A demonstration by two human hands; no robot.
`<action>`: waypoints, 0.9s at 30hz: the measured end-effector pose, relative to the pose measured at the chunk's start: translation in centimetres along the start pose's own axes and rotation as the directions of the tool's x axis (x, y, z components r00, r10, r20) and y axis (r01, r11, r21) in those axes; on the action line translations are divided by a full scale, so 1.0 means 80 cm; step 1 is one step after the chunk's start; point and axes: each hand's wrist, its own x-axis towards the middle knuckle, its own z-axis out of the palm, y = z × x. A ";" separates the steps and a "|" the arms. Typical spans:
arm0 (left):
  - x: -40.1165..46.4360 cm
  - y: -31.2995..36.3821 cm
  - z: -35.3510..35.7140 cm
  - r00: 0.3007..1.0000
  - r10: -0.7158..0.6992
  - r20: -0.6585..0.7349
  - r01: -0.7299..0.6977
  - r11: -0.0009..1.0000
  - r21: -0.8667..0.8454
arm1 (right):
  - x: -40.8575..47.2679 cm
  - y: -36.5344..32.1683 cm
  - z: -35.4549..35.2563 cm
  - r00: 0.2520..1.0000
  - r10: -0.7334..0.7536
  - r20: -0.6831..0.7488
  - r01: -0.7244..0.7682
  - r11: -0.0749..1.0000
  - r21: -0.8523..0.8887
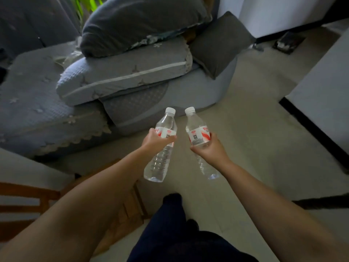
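1. While both arms stretch out over the floor (pixel 245 129), the left hand (pixel 154 141) wraps its fingers round the label of one water bottle (pixel 166 121), just left of centre, cap tipped toward one o'clock
2. Now the right hand (pixel 210 149) curls round the second bottle (pixel 196 129), cap leaning to eleven o'clock; bottles close, not touching
3. Risk, I'd say: caps lean together, so a small inward swing could knock them; a loose grip could drop one
4. Hard to read: labels blurred, right fingertips hidden behind plastic, sofa (pixel 37 110) at ten o'clock dim
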 end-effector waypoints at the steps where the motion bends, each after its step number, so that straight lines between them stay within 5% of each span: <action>1: 0.012 0.010 0.004 1.000 0.009 0.006 -0.009 1.000 0.016 | 0.011 0.000 -0.005 1.000 0.019 -0.008 -0.019 1.000 -0.005; 12: 0.257 0.211 0.082 0.952 0.197 0.235 -0.245 0.950 0.196 | 0.232 -0.013 -0.099 0.943 0.171 -0.285 -0.157 0.985 0.071; 18: 0.351 0.334 0.146 0.880 0.271 0.390 -0.398 0.869 0.295 | 0.312 -0.020 -0.161 0.850 0.306 -0.428 -0.242 0.950 0.199; 27: 0.400 0.484 0.367 0.703 0.283 0.653 -0.580 0.759 0.296 | 0.391 0.060 -0.323 0.672 0.498 -0.548 -0.302 0.860 0.411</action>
